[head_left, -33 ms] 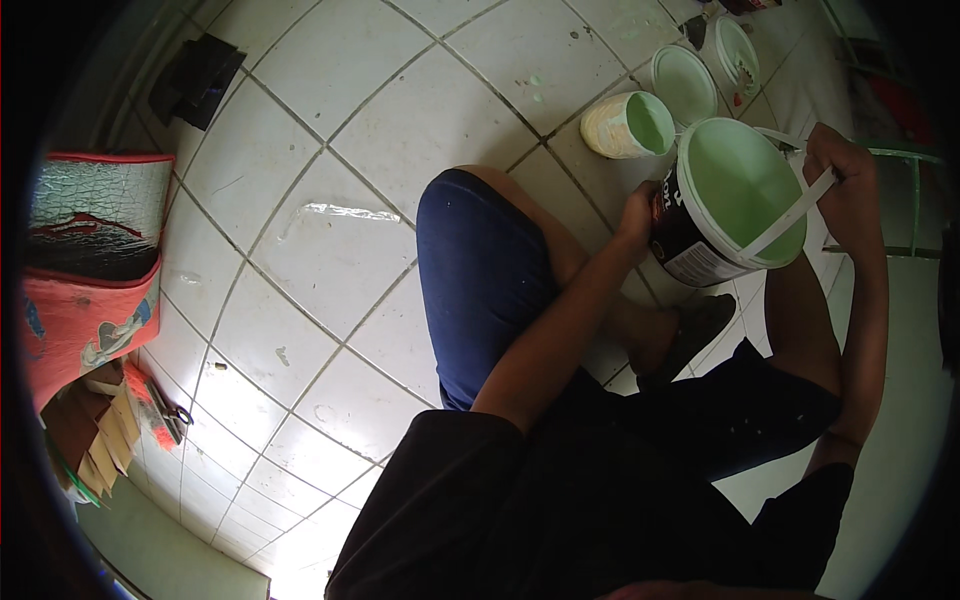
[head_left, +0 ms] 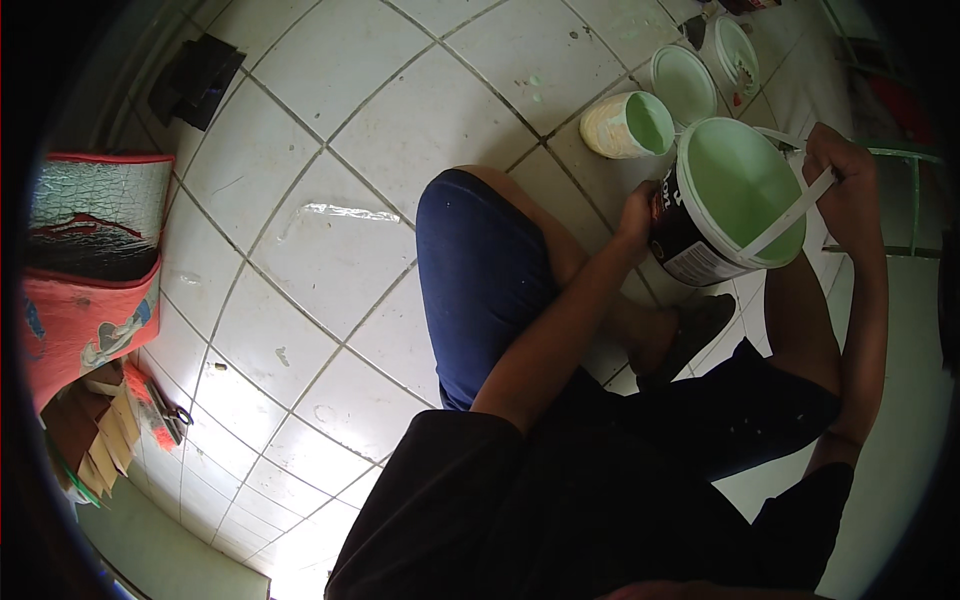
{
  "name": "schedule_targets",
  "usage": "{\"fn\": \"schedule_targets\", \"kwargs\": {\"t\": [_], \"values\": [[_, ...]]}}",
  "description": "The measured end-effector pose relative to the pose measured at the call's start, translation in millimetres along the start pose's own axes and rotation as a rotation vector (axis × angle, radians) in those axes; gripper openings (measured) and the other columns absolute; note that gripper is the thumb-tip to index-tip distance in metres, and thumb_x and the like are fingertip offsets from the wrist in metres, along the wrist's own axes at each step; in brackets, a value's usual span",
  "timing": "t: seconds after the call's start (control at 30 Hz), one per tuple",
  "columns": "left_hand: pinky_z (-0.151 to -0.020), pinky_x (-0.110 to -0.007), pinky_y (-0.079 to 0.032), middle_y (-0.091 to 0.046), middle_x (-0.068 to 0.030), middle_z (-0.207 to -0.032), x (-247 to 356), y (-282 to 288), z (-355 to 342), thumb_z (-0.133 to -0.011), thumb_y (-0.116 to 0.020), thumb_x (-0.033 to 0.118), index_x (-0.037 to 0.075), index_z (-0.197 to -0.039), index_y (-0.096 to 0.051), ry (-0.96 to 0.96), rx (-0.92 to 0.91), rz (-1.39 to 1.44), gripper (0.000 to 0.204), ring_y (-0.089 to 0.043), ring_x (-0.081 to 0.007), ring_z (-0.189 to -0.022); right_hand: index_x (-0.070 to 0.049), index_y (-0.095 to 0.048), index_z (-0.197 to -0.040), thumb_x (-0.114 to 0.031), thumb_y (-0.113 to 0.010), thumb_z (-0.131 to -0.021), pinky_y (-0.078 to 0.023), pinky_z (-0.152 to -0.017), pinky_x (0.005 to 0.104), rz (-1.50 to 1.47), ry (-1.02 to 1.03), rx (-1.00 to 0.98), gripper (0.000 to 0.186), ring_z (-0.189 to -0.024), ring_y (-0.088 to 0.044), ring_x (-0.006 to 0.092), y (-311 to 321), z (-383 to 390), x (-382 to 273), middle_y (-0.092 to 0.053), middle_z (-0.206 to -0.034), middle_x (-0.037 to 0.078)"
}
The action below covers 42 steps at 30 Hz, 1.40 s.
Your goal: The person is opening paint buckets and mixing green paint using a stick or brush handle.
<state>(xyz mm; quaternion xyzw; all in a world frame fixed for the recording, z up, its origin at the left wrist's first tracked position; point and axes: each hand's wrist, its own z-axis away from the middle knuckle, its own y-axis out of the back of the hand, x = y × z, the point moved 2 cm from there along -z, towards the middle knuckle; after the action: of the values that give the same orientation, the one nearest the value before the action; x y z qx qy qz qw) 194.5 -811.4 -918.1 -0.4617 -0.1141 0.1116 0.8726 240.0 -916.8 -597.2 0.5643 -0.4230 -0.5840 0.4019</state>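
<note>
A dark paint bucket (head_left: 684, 235) with a pale green inside tilts toward me at the right. My right hand (head_left: 842, 172) is closed round its white handle (head_left: 790, 218), lifted above the rim. Against the bucket's left side, near its base, my left hand (head_left: 637, 216) grips it; some of those fingers are hidden behind the bucket. Just beyond stands a smaller paint-smeared tub (head_left: 606, 128), green inside. Behind the bucket lies a round pale green lid (head_left: 684, 87).
Farther back is another pale green round lid or container (head_left: 738, 52). A red bag with silver lining (head_left: 95, 205) stands at the left, near scissors (head_left: 181, 414) and cardboard pieces (head_left: 112, 438). A clear plastic strip (head_left: 345, 212) lies on the white tiles. My sandalled foot (head_left: 690, 335) is below the bucket.
</note>
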Motion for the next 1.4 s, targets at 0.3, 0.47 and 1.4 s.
{"fn": "schedule_targets", "kwargs": {"t": [0.3,0.47,1.4], "values": [[-0.081,-0.033,-0.050,-0.071,-0.0040,-0.084,5,-15,10,-0.101,-0.045,0.046,0.014,-0.095,-0.069,0.008,-0.065,0.158,0.040,-0.065,-0.0182,-0.075,0.001,-0.038,-0.073,0.010,-0.055,-0.078,-0.031,-0.057,0.0277,-0.001,-0.002,-0.003,0.020,-0.064,-0.033,0.0088,1,4,2,-0.034,-0.067,0.003],[-0.085,-0.034,-0.053,-0.073,-0.0047,-0.092,9,-19,18,-0.100,-0.047,0.049,0.014,-0.103,-0.070,0.012,-0.051,0.180,0.043,-0.069,-0.0186,-0.081,0.002,-0.038,-0.073,0.010,-0.057,-0.077,-0.031,-0.056,0.0288,0.016,0.011,-0.003,0.022,-0.063,-0.033,0.0104,-1,6,4,-0.033,-0.067,0.004],[-0.091,-0.033,-0.051,-0.069,-0.0098,-0.105,1,3,-8,-0.097,-0.038,0.043,0.003,-0.115,-0.064,-0.175,0.221,0.197,0.051,-0.067,-0.0200,-0.092,0.002,-0.040,-0.068,0.016,-0.056,-0.061,-0.030,-0.057,0.0359,0.119,0.113,-0.061,0.022,-0.063,-0.036,0.0218,1,32,8,-0.032,-0.067,0.009]]}}
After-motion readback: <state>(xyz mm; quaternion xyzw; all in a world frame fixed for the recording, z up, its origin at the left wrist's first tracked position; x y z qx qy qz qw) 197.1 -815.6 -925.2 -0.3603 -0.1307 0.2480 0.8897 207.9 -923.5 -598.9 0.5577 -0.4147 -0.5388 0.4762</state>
